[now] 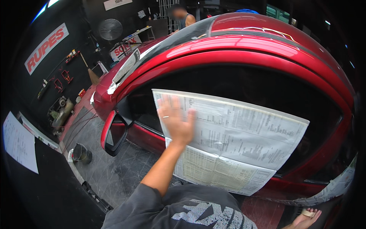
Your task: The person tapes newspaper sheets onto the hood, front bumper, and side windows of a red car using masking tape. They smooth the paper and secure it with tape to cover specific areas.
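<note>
Car window partly hidden behind newspaper; hands: left blurred.

Large red capitals stand on a white wall sign, and more red lettering on a white panel farther back. Dark lettering marks a white sign at the top edge. Dense print in columns fills the newspaper; big pale letters cross the grey shirt. Writing on the white sheet is too small to read.

Rnd fan nr dk wall, blk bucket on gry flr, broom, co-worker in bkgd.
</note>
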Motion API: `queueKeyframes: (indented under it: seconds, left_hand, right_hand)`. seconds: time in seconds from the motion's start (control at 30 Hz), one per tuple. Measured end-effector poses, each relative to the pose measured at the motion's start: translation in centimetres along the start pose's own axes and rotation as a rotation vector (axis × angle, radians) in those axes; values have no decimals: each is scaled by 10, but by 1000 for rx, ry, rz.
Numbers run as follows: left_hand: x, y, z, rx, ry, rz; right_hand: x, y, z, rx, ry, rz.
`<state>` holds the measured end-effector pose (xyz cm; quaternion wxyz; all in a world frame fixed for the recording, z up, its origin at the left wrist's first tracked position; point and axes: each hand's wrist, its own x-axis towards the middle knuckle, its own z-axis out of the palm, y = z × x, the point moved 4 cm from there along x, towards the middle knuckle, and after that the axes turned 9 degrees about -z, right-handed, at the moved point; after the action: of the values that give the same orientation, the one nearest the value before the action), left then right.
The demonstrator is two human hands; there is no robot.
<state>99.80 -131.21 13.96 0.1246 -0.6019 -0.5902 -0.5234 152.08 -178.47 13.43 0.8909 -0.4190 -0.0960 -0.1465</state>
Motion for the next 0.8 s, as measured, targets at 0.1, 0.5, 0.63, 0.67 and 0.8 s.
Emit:
queueKeyframes:
  seconds: [0.1,0.5,0.63,0.67,0.8]
  left_hand:
    - [46,-70,-29,-311,102,-304]
    - [73,-95,-16,-403,207,-325]
    - [83,-96,-20,-456,145,-381]
    - [87,-98,-19,-451,120,-387]
    - [97,-103,-29,-463,73,-293]
  right_hand:
    - [-16,7,27,34,-40,49]
    - [-79,5,122,-17,-383,-102]
    - [-105,-4,132,-11,-413,-100]
    - [-120,-11,140,-25,-404,-108]
    - [-174,-25,162,-28,-455,-93]
